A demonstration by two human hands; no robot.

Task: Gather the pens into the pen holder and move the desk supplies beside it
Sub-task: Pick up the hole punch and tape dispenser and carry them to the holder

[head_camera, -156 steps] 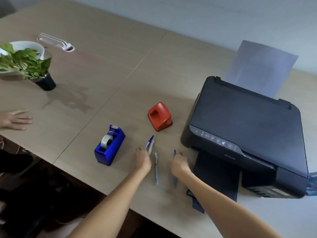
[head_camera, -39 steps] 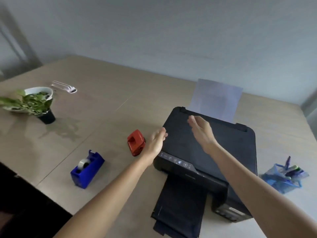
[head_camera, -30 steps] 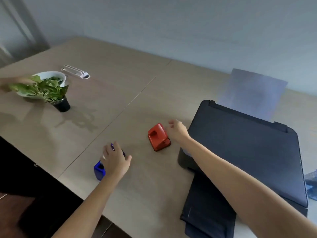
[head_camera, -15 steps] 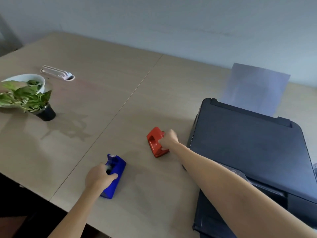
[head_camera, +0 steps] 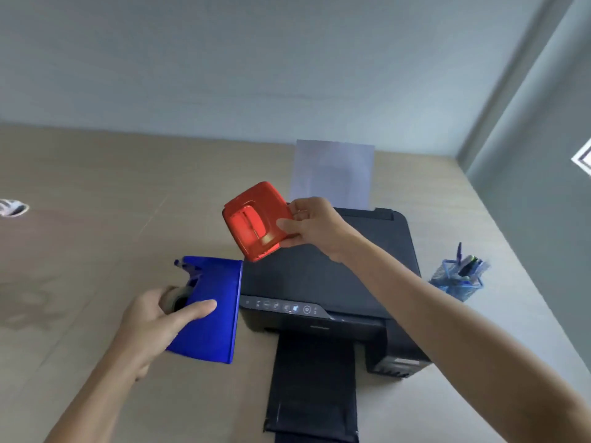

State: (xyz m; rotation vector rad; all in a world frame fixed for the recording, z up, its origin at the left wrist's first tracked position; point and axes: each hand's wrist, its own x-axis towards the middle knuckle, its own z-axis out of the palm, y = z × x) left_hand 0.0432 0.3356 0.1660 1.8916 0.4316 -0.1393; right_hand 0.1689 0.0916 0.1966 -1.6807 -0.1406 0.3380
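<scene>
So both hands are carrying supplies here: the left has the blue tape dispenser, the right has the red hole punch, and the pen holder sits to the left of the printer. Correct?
Not quite. In the head view the pen holder stands to the right of the printer, not the left. The rest holds: left hand on the blue tape dispenser, right hand on the red hole punch.

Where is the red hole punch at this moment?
In the head view, the red hole punch is near the centre, lifted off the table in the right hand, above the left edge of the black printer.
</scene>
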